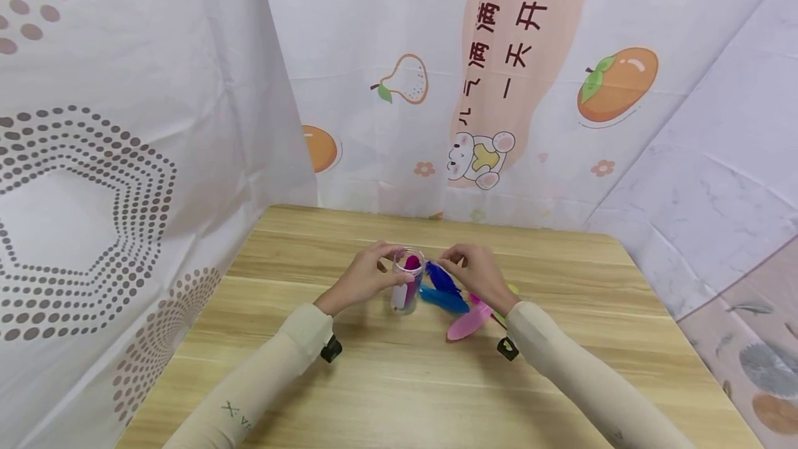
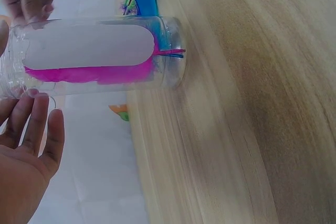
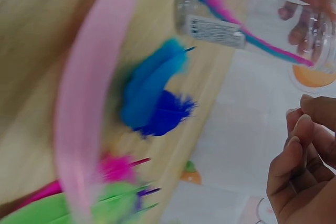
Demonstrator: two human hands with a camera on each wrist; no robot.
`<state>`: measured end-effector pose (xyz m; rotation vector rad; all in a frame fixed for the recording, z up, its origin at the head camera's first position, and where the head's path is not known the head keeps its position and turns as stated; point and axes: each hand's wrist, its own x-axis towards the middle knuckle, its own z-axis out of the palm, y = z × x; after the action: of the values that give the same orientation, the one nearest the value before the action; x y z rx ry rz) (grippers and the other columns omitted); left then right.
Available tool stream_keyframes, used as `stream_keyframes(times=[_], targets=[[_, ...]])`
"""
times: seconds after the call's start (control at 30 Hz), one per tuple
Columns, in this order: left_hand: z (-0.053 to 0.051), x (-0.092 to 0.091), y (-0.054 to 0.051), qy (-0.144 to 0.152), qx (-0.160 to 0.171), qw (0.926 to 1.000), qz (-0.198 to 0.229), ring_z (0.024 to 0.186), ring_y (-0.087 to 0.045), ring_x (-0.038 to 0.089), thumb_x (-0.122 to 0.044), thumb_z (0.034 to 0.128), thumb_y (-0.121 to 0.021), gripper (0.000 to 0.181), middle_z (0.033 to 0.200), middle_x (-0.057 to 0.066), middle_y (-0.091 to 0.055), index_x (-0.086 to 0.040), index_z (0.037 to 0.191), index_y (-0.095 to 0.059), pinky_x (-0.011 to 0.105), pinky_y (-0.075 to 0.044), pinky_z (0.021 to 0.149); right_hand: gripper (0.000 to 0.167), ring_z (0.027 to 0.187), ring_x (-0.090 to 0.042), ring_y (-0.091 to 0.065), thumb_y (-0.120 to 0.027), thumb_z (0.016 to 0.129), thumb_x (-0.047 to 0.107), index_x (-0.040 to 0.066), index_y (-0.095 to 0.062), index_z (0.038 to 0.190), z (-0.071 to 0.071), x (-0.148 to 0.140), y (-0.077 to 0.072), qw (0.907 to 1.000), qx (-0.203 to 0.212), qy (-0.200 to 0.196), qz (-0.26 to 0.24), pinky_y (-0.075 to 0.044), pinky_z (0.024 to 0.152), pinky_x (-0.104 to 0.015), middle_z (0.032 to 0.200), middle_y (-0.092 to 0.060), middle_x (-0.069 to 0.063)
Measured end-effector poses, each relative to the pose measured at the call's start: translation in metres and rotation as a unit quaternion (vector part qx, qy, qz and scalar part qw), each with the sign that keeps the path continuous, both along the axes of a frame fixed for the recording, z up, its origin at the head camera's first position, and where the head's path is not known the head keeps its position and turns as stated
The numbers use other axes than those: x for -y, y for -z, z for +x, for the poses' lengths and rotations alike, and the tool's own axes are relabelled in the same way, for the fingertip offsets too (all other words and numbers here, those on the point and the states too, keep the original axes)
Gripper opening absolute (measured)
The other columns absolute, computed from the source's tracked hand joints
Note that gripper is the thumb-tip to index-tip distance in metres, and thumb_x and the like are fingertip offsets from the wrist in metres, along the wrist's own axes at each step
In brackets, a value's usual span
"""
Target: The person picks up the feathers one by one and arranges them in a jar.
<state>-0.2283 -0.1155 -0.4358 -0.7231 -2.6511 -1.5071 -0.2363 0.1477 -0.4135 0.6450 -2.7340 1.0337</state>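
A clear jar (image 1: 405,296) with a white label (image 2: 89,45) stands upright on the table. Inside it are a magenta feather (image 2: 121,74) and a blue one, clearer in the right wrist view. My left hand (image 1: 369,276) holds the jar near its rim, thumb on the near side and fingers behind. Just right of the rim is my right hand (image 1: 476,272), its fingers loosely bent and nothing visible between them. Below it lie a dark blue feather (image 3: 165,114), a lighter blue feather (image 3: 149,82) and a pale pink feather (image 3: 86,98).
Green (image 3: 47,208) and magenta (image 3: 115,169) feathers lie close together under my right forearm. The wooden table (image 1: 399,393) runs back to a printed curtain (image 1: 374,12), with more hanging cloth on the left and right sides.
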Motion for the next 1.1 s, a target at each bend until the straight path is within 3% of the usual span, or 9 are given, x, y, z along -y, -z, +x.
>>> stream_keyframes(times=[0.43, 0.6, 1.1], targets=[[0.003, 0.000, -0.001, 0.003, 0.003, 1.0000, 0.000, 0.109, -0.057, 0.015, -0.044, 0.0886, -0.081, 0.056, 0.120, 0.010, -0.064, -0.020, 0.137, -0.066, 0.037, -0.054, 0.089, 0.006, 0.070, -0.013, -0.057, -0.078, 0.094, 0.019, 0.013, -0.078, 0.096, 0.016, -0.035, 0.041, 0.9968, 0.077, 0.022, 0.005, -0.048, 0.057, -0.025, 0.088, -0.072, 0.004], [0.003, 0.000, -0.002, -0.001, 0.000, 1.0000, -0.003, 0.110, -0.057, 0.015, -0.044, 0.0887, -0.081, 0.057, 0.119, 0.009, -0.064, -0.020, 0.138, -0.066, 0.037, -0.055, 0.088, 0.006, 0.068, -0.012, -0.053, -0.079, 0.093, 0.019, 0.014, -0.079, 0.097, 0.021, -0.043, 0.052, 0.9961, 0.079, 0.032, 0.023, -0.043, 0.056, -0.024, 0.087, -0.071, 0.007], [0.002, 0.002, 0.001, 0.002, -0.008, 1.0000, -0.001, 0.109, -0.057, 0.015, -0.044, 0.0896, -0.081, 0.055, 0.118, 0.006, -0.065, -0.019, 0.137, -0.066, 0.035, -0.055, 0.086, 0.010, 0.067, -0.011, -0.054, -0.081, 0.091, 0.020, 0.011, -0.080, 0.095, 0.029, -0.048, 0.072, 0.9947, 0.074, 0.070, 0.017, -0.042, 0.055, -0.023, 0.080, -0.070, 0.006]])
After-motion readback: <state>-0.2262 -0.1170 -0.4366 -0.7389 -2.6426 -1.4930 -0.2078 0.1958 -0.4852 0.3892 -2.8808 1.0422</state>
